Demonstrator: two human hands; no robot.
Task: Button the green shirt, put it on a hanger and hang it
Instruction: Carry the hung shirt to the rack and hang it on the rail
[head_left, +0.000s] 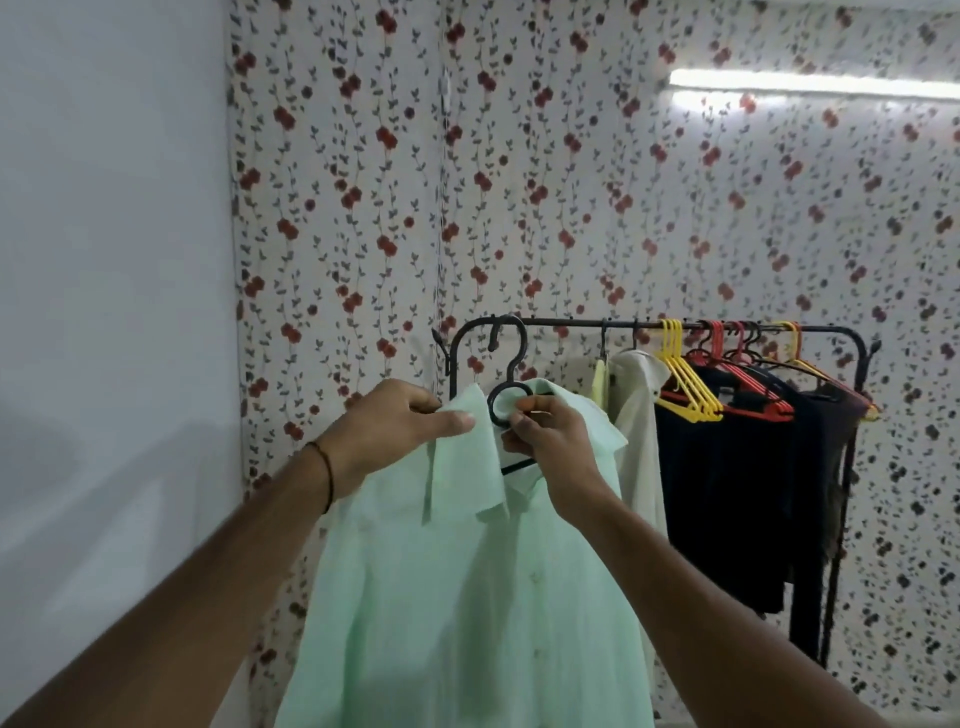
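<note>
Two hands work at the neck of a pale green cotton shirt (467, 597), which hangs on a black plastic hanger (514, 369) right at the left end of a black metal clothes rail (571, 323). The left hand (395, 421) pinches the raised collar flap btwn thumb & fingers. The right hand (550, 441) has its fingers curled round the hanger's neck, just under the ring. Can't tell whether the hook is over the bar or only in front of it. The shirt front looks buttoned lower down; the collar top sits open. Judgement: hanging step, nearly done. To do it well: carry the weight w/ the right hand, seat the hook fully on the bar, then fold the collar flat & check both shoulders sit even so nothing slides off. Keep it apart from the cream shirt (641, 415) beside it.
</note>
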